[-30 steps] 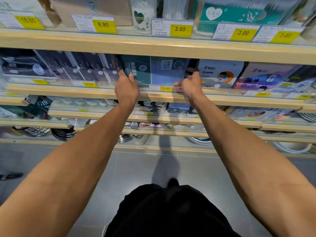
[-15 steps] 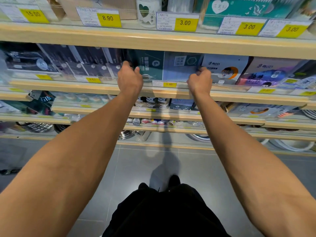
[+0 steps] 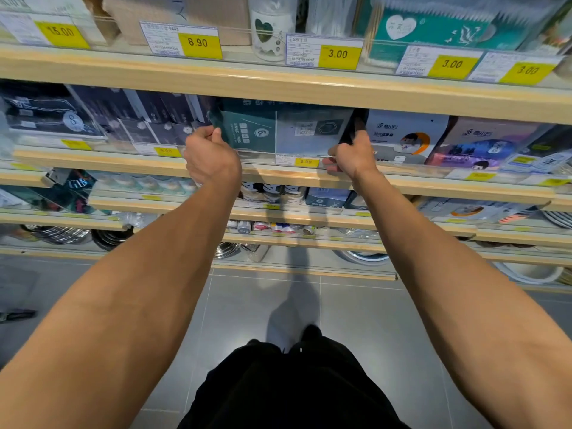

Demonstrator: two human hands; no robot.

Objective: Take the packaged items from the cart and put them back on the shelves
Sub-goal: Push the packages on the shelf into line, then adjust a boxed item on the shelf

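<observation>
Head view: two packaged items stand side by side on the second shelf (image 3: 278, 178), a teal packet (image 3: 250, 131) and a grey-blue packet (image 3: 309, 131). The left hand (image 3: 210, 156) pinches the teal packet's left edge; the right hand (image 3: 353, 153) curls round what seems a dark edge beside the grey-blue packet. Yellow price tags (image 3: 306, 162) line the shelves; grey tiled floor (image 3: 247, 305) below.

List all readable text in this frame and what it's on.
"15.00": yellow tag, top shelf rail.
"8.90": second tag.
"3.00": third tag, fourth tag, fifth tag.
"9.90": lower tag.
"6": teal package.
Other print too blurred.
</observation>
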